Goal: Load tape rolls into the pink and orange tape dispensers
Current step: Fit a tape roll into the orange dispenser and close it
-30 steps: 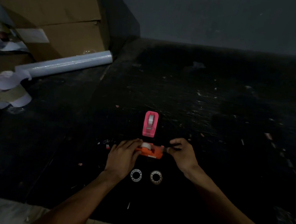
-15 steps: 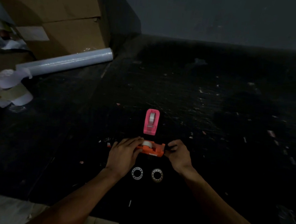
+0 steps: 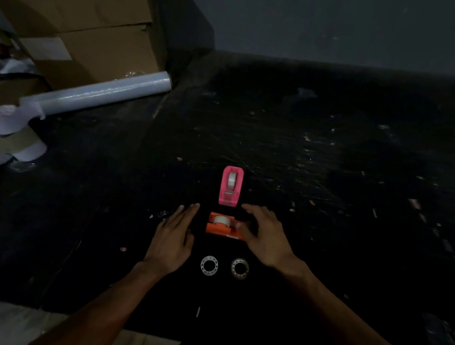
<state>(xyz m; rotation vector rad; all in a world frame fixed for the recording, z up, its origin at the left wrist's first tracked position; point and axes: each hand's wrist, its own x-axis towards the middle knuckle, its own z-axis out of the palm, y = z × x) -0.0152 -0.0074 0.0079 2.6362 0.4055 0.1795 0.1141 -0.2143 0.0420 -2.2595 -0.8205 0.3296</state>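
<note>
From the head camera, a dark, scuffed tabletop (image 3: 334,161) fills most of the view. The orange tape dispenser (image 3: 222,225) lies crosswise in the near middle, with a white tape roll (image 3: 219,219) seated in its left end. Just beyond it, apart by a narrow gap, the pink tape dispenser (image 3: 231,186) points away from the person and carries a tape roll of its own (image 3: 231,179).

The left hand (image 3: 173,235) lies flat on the tabletop just left of the orange dispenser, its fingers (image 3: 188,210) stretched out and slightly spread, holding nothing and not touching the dispenser. The right hand (image 3: 266,236) hovers over the dispenser's right end with its fingers (image 3: 253,210) loosely spread; the thumb lies against that end, though whether it presses on it is unclear.

Nearer the person, two empty tape cores lie side by side between the wrists: a white one (image 3: 209,265) on the left and a yellowish one (image 3: 239,268) on the right.

At the far left, a roll of clear film (image 3: 99,94) lies slanted against stacked cardboard boxes (image 3: 77,16).
</note>
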